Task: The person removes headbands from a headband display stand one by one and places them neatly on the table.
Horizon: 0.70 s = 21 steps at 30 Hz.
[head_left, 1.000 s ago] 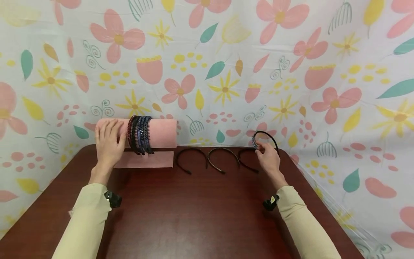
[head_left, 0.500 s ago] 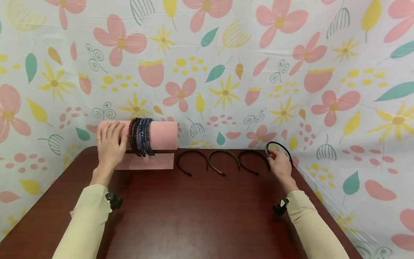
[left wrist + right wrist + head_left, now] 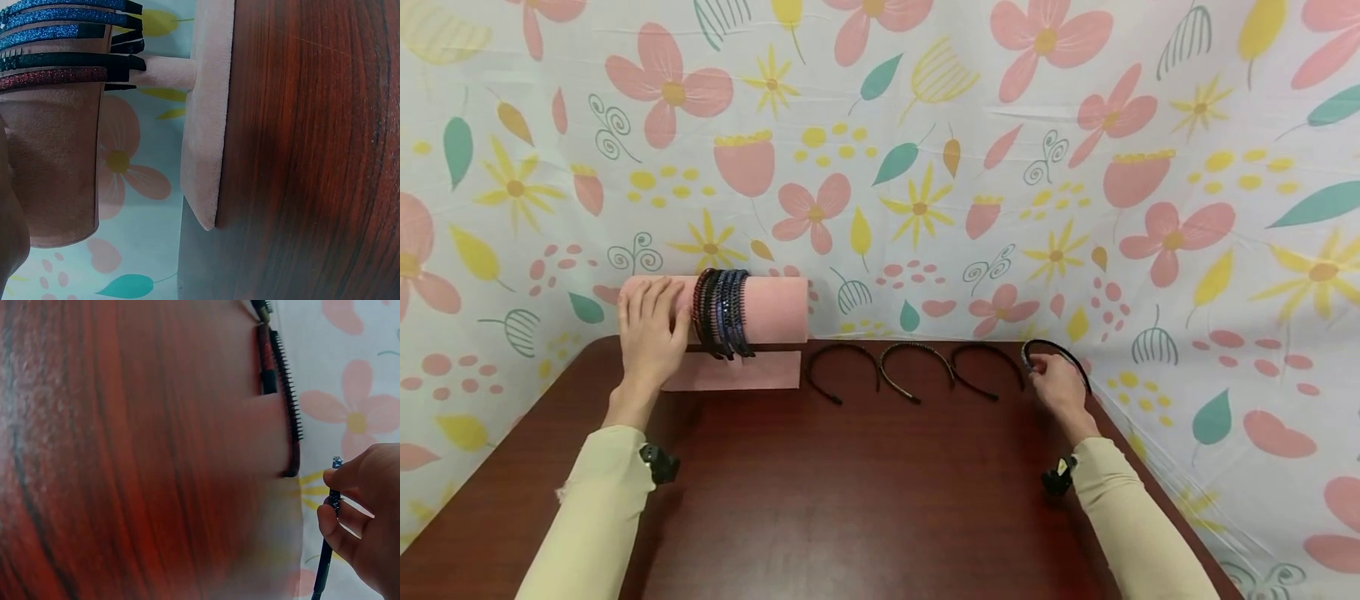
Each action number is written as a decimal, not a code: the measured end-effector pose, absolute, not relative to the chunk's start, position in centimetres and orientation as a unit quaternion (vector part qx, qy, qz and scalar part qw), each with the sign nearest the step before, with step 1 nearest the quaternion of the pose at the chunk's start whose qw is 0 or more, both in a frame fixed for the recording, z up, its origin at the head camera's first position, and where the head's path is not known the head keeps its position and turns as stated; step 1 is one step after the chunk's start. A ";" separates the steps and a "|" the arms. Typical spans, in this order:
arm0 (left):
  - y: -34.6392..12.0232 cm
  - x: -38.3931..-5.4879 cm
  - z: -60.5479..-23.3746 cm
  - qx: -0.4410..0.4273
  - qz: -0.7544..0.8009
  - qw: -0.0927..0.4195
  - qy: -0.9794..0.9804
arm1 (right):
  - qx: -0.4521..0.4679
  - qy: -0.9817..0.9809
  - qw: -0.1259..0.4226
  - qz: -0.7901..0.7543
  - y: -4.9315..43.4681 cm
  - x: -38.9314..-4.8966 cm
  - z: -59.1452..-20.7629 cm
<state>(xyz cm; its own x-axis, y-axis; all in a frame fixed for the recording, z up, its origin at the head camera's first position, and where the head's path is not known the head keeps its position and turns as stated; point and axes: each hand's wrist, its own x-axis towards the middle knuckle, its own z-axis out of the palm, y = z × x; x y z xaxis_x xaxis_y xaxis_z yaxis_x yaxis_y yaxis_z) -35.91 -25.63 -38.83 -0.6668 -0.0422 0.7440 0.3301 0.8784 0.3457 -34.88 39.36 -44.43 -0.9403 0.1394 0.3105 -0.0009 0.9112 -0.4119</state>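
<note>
My left hand point(image 3: 651, 329) rests on the left end of a pink padded roll point(image 3: 778, 308), its fingers laid over the top. Several toothed headbands point(image 3: 724, 312) circle the roll's middle; in the left wrist view a blue glittery headband point(image 3: 62, 17) and a dark red headband point(image 3: 53, 78) show among them. At the table's back right corner my right hand point(image 3: 1062, 387) holds another headband point(image 3: 1052, 342), black with a blue sparkly side. The right wrist view shows thumb and fingers pinching that blue part, its black end point(image 3: 322, 572) pointing down.
The roll stands on a pink base point(image 3: 767, 371). Along the brown table's point(image 3: 850, 483) back edge lie three headbands in a row: a black one point(image 3: 842, 347), a gold-flecked one point(image 3: 892, 384) and a dark one point(image 3: 970, 386). A floral cloth point(image 3: 880, 167) hangs behind.
My right hand has carried the headband rightward and down, from above the third headband to the table's back right corner. The left hand has stayed on the roll.
</note>
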 end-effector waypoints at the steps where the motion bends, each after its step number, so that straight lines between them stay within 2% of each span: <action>1: -25.7 -35.9 -38.8 -0.081 -0.233 0.401 -0.882 | -0.036 -0.964 0.162 0.210 39.4 -34.9 -44.6; 21: -25.9 -36.2 -38.9 -0.086 -0.231 0.407 -0.880 | -0.068 -0.964 0.123 0.227 39.7 -36.0 -46.1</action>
<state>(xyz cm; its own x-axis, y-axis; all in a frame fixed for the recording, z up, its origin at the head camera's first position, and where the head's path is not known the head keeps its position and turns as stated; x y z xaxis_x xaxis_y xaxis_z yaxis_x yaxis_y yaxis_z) -36.15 -25.87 -38.93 -0.6546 -0.0378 0.7550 0.3386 0.8783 0.3376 -36.00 39.72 -46.06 -0.9604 0.1870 0.2067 0.0751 0.8877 -0.4542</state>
